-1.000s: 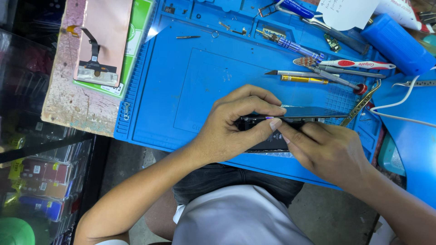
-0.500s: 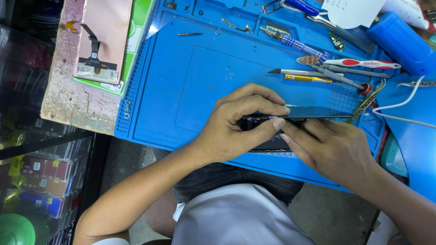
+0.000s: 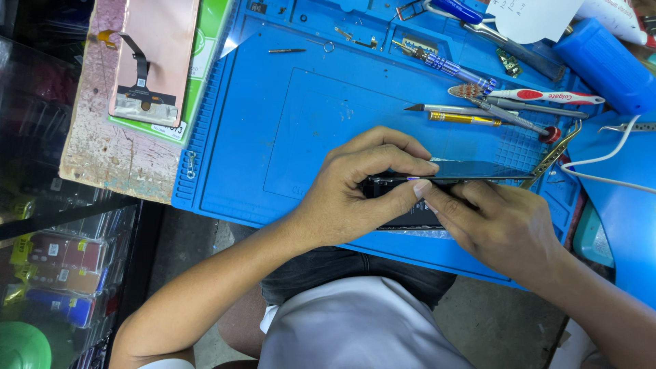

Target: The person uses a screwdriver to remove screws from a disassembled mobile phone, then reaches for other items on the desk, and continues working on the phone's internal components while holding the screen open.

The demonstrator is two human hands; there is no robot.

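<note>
A dark phone point(image 3: 471, 171) is held on edge over the blue work mat point(image 3: 287, 130), near its front edge. My left hand point(image 3: 355, 188) grips the phone's left end, fingers curled over the top and thumb underneath. My right hand point(image 3: 502, 225) holds the phone from the near side, with its fingertips pressed against the lower edge close to my left thumb. A thin pale sliver shows at the seam between the two hands; I cannot tell what it is.
Several tools lie at the mat's far right: a toothbrush point(image 3: 540, 96), a yellow-handled tool point(image 3: 465, 118), a blue screwdriver point(image 3: 451, 67), metal tweezers point(image 3: 553, 154). A pink screen panel with flex cable point(image 3: 154, 58) rests on the left. A white cable point(image 3: 608, 160) runs at the right.
Both hands and the phone have stayed in nearly the same place; my right fingertips have shifted slightly along the phone's lower edge.
</note>
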